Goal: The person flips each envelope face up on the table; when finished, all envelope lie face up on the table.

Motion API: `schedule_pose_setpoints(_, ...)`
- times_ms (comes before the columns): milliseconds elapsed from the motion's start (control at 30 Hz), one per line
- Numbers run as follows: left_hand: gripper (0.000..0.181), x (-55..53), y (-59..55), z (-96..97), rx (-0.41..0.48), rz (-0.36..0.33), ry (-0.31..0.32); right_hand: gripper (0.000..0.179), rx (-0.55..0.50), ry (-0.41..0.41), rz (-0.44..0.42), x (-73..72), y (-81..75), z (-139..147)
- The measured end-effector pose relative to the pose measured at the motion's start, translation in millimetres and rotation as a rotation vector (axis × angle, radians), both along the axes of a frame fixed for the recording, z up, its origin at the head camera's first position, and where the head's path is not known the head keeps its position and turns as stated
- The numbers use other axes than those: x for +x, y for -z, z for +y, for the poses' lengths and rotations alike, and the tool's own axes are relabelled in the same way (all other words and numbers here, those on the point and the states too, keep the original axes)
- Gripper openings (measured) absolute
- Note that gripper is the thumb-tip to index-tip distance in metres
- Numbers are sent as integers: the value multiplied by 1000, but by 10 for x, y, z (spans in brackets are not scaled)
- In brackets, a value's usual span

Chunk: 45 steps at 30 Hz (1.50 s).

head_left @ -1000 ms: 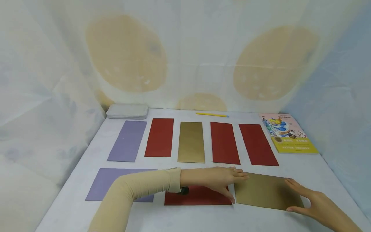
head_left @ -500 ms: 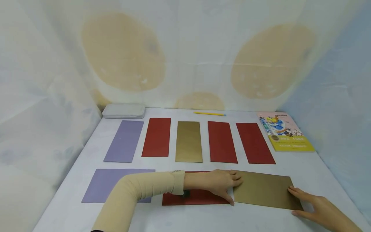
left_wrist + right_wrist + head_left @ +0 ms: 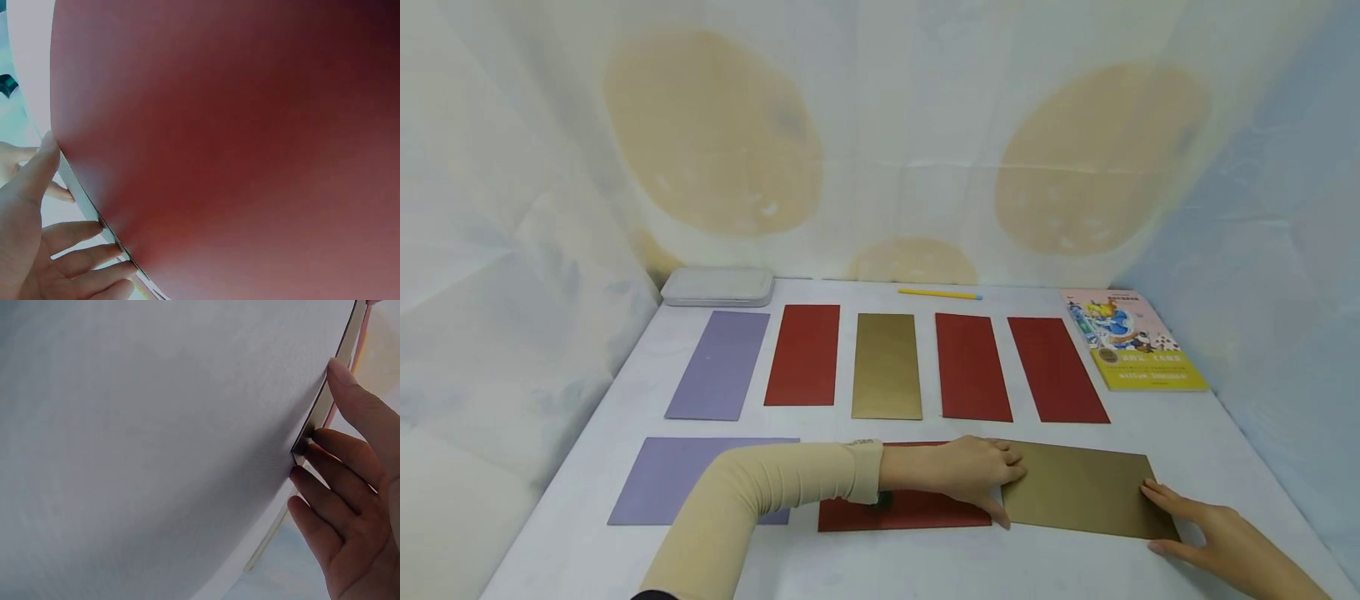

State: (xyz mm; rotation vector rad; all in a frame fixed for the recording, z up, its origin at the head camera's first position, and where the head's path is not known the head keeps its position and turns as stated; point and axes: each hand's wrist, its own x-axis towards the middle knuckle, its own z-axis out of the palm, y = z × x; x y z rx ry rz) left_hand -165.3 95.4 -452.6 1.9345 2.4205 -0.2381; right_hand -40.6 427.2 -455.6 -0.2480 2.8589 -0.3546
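A flat gold panel (image 3: 1082,492) lies lengthwise at the near right of the table, slightly slanted. At its left end rests my left hand (image 3: 973,473), fingertips on the gold and thumb down by the near left corner. The left forearm crosses a red panel (image 3: 917,514), covering part of it; red fills most of the left wrist view. My right hand (image 3: 1213,533) touches the gold panel's right end, fingers on the short edge and thumb by the near corner. In the right wrist view, the right-hand fingers (image 3: 340,478) lie along the panel's thin edge.
Behind stands a row of upright-laid panels: lilac (image 3: 718,365), red (image 3: 802,354), gold (image 3: 886,367) and two more red ones. Another lilac panel (image 3: 658,479) lies front left, partly under the sleeve. A grey case (image 3: 718,287), yellow pencil (image 3: 936,293) and picture book (image 3: 1138,337) sit at the back.
My left hand has lowered onto the gold panel's left end. My right hand has slid from over its right part to the right edge. The whole view has shifted slightly.
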Motion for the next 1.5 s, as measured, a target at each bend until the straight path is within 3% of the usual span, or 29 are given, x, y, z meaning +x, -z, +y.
schedule_pose_setpoints(200, 76, 9, 11, 6, 8, 82, 40, 84, -6, 16, -21, 2, 1, 6)
schedule_pose_setpoints(367, 73, -15, 8, 6, -1, 50, 31, 80, 16, -7, 44, 35, 15, 19)
schedule_pose_setpoints(600, 70, -63, -36, -1, -46, -146, -61, 70, 23, 7, 159, 70, 21, 38)
schedule_pose_setpoints(733, 66, -86, -76, -24, -28, -258, -87, 65, 1, 19, 200, 94, -8, 54)
schedule_pose_setpoints(867, 60, -122, -121, -50, 10, -392, -113, 54, -35, 13, 301, 125, -50, 74)
schedule_pose_setpoints(1100, 51, -176, -150, -90, 71, -598, -122, 51, -42, 123, 144, 87, -269, 88)
schedule_pose_setpoints(1300, 44, -174, -166, -117, 118, -781, -123, 38, -72, 124, 161, 50, -414, 165)
schedule_pose_setpoints(1500, 43, -143, -232, -135, 94, -865, -129, 43, -70, 182, 60, -50, -530, 127)
